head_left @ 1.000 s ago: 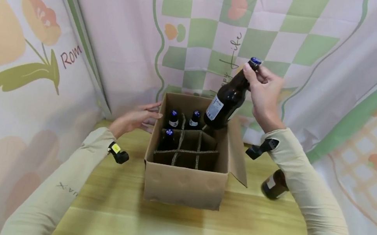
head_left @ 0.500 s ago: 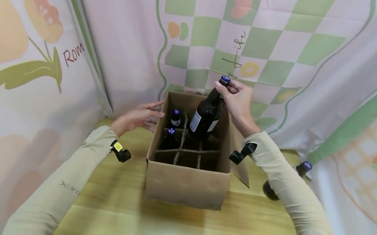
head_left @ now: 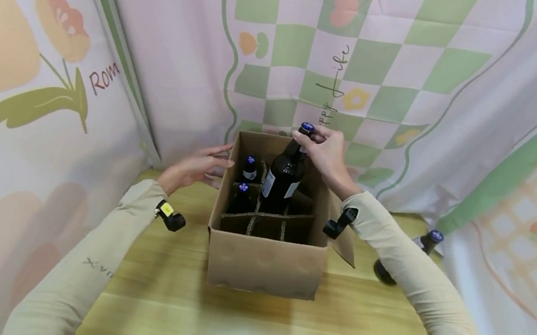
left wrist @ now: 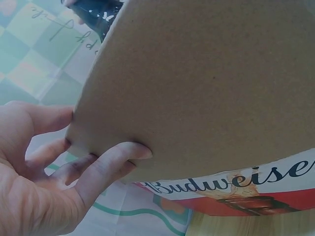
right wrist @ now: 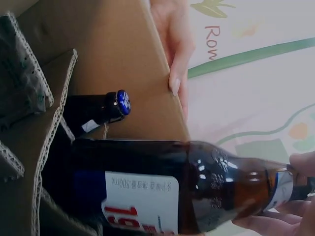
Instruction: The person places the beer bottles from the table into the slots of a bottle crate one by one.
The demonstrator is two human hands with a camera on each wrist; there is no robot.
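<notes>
A brown cardboard box (head_left: 264, 265) with crossed dividers stands in the middle of the table. My right hand (head_left: 325, 152) pinches a dark brown beer bottle (head_left: 283, 178) by its neck, below the blue cap. This bottle leans slightly, its lower part down among the middle dividers; its base is hidden. Two capped bottles show in the left compartments, a far one (head_left: 250, 170) and a nearer one (head_left: 242, 195). At the box's far left edge, my left hand (head_left: 195, 168) holds the cardboard. In the left wrist view, one digit lies on a brown panel (left wrist: 197, 88), others behind its edge.
Another dark bottle (head_left: 427, 242) stands on the wooden table (head_left: 329, 331) at the right, partly behind my right sleeve. An open flap (head_left: 343, 246) sticks out on the box's right side. A patterned curtain (head_left: 173, 38) hangs close behind the box.
My right hand has moved left and down, bringing the bottle from above the box's right side into it, more upright. A far middle bottle is now hidden behind it. The left hand stays put.
</notes>
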